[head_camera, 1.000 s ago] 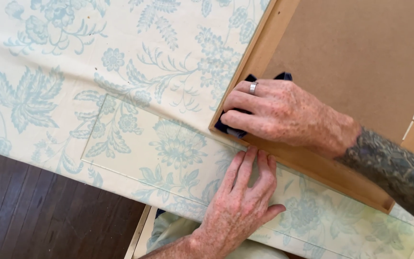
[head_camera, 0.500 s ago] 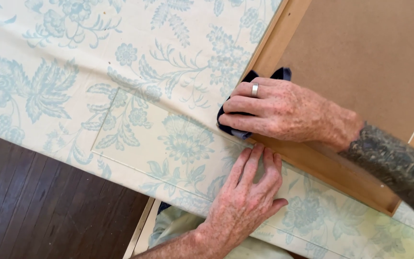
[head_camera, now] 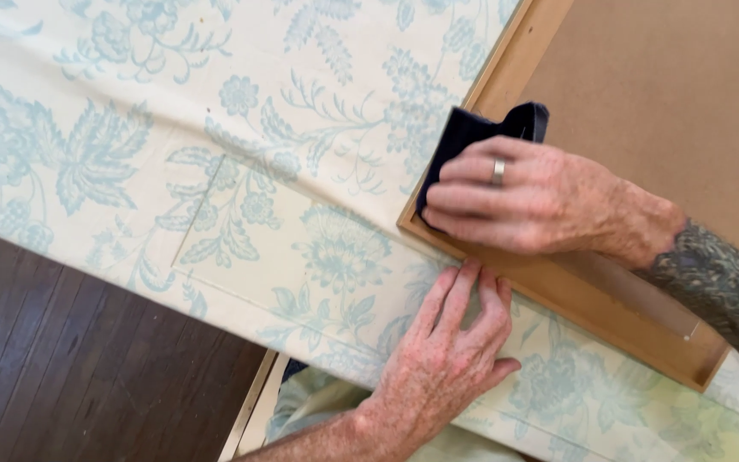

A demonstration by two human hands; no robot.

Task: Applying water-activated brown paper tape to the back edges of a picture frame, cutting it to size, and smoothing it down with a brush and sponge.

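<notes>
Right hand [head_camera: 540, 201], the one with the ring, is pressed flat on a dark blue cloth [head_camera: 472, 137], fingers curled over it, pinning it to the corner of the wooden frame [head_camera: 558, 295]. The cloth sits half on the frame's rim and half on its brown backing board [head_camera: 669, 94].

Left hand [head_camera: 446, 359] holds nothing: palm down, fingers together and stretched out on the floral tablecloth [head_camera: 241, 171], fingertips touching the frame's lower edge.

The frame lies face down on the tabletop, over the tablecloth; dark wood floor [head_camera: 70, 368] lower left.

To do it well, my read:
- keep the left hand tight against the edge so the frame can't skid on the fabric
- wipe along the rim, not across it; the cloth could snag at the corner
- even, flat pressure, no fingertip digging
- watch for the tablecloth bunching under the frame
</notes>
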